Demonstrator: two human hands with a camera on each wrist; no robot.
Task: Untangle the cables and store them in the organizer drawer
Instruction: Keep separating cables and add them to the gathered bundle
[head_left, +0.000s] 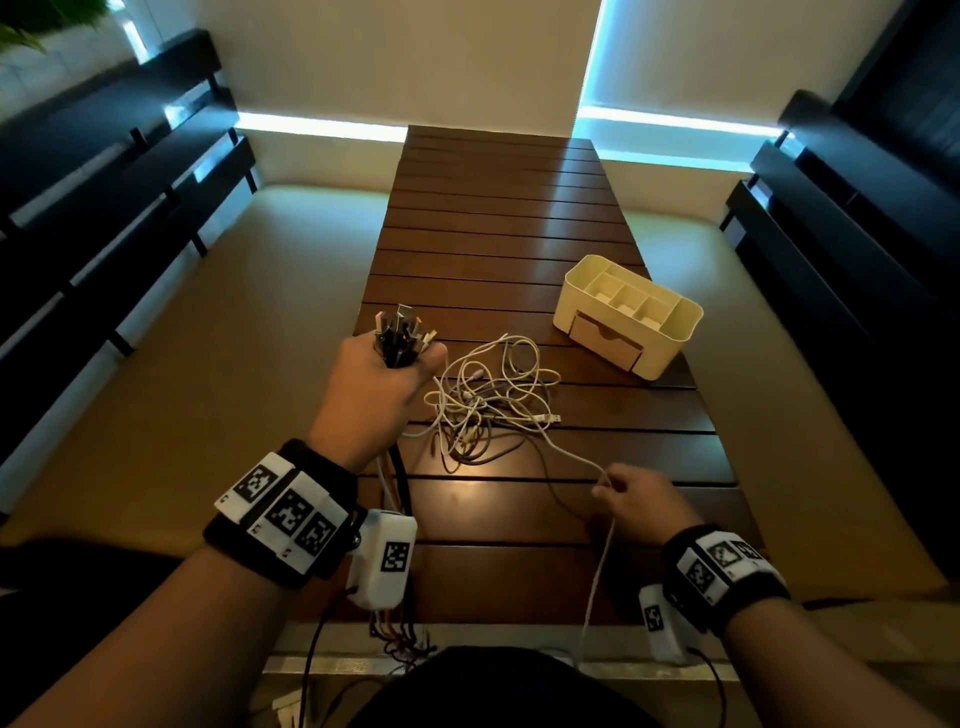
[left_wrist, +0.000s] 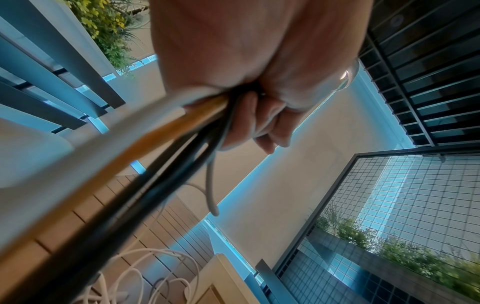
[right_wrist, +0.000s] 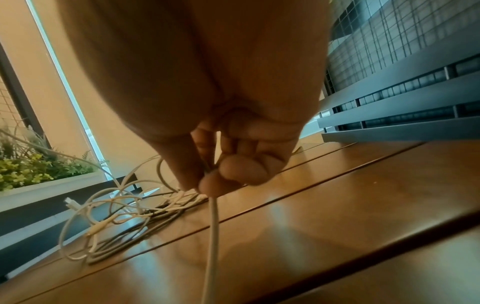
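My left hand (head_left: 376, 387) is fisted round a bundle of cables (head_left: 400, 332), plug ends sticking up above the fist and black, white and orange cords (left_wrist: 166, 148) trailing down below it. A tangle of white and grey cables (head_left: 491, 400) lies on the slatted wooden table (head_left: 498, 218) just right of that hand. My right hand (head_left: 636, 499), near the front edge, pinches one white cable (right_wrist: 213, 222) between thumb and fingers; it runs from the tangle through the pinch and off the table's front. The cream organizer (head_left: 628, 312) with its tan drawer (head_left: 605, 340) stands at the right, drawer closed.
Dark slatted benches flank the table on the left (head_left: 104, 208) and on the right (head_left: 857, 208). A pale floor (head_left: 270, 291) surrounds the table. Planters with greenery (right_wrist: 31, 170) sit beyond the tangle. Wires hang from both wrist cameras near the table's front edge.
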